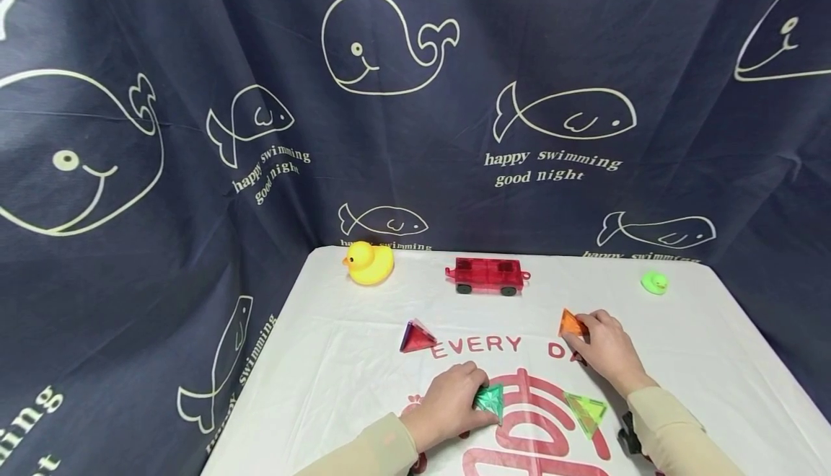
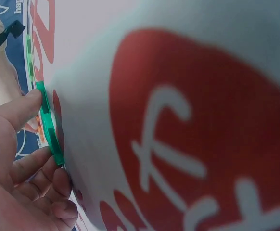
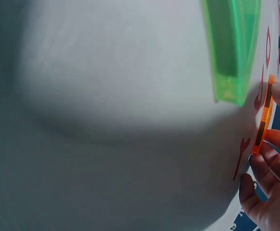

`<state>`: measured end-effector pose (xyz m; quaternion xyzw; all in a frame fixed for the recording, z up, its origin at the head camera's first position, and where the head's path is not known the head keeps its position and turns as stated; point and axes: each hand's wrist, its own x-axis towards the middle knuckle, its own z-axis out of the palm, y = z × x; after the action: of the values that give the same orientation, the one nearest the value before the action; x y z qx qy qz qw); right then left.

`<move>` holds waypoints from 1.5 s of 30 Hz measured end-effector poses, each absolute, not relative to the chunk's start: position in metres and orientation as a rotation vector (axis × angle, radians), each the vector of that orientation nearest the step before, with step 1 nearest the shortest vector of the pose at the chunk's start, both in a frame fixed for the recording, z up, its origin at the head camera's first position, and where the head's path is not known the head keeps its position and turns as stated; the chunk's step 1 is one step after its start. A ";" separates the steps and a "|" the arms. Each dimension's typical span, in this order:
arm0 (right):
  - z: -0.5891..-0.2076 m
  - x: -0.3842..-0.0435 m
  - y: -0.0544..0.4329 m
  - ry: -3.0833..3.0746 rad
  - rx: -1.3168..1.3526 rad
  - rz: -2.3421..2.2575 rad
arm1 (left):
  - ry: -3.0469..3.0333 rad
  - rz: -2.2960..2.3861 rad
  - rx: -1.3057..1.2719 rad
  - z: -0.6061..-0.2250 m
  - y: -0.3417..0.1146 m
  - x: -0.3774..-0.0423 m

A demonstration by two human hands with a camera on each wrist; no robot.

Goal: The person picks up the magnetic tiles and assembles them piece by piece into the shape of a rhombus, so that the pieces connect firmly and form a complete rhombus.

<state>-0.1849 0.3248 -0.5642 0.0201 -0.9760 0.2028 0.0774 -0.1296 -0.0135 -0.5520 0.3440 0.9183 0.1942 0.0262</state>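
Note:
My left hand (image 1: 449,405) pinches a teal-green translucent triangular magnetic tile (image 1: 491,402) between thumb and fingers, close over the white tabletop. The left wrist view shows that tile (image 2: 49,124) edge-on, the thumb at one end and fingertips at the other. Farther out on the right, my right hand (image 1: 610,352) holds an orange triangular tile (image 1: 568,324) by its edges; in the right wrist view the orange tile (image 3: 264,118) also appears edge-on. A yellow-green triangular tile (image 1: 587,413) lies between the two forearms. Left of the printed lettering is a red triangular tile (image 1: 418,339) with a purple edge.
A red toy wagon (image 1: 488,274) with black wheels stands near the back of the white table (image 1: 311,360). The yellow rubber duck (image 1: 370,263) is at the back left, a small green duck (image 1: 655,282) at the back right. A dark blue printed curtain (image 1: 415,144) hangs behind.

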 end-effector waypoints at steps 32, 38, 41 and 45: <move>-0.557 -0.182 0.267 -2.959 0.199 0.673 | 3.063 0.699 0.796 -0.557 -0.062 -0.149; -0.553 -0.180 0.258 -2.969 0.242 0.684 | 3.145 0.665 0.768 -0.559 -0.066 -0.149; -0.552 -0.179 0.252 -2.985 0.245 0.680 | 3.166 0.648 0.786 -0.558 -0.067 -0.148; -0.553 -0.178 0.246 -2.999 0.247 0.659 | 3.163 0.658 0.808 -0.558 -0.068 -0.148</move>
<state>-0.1785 0.2465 -0.5529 0.0800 -0.9731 0.2138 0.0307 -0.1482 -0.0681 -0.5575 0.2416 0.9456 0.1966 -0.0942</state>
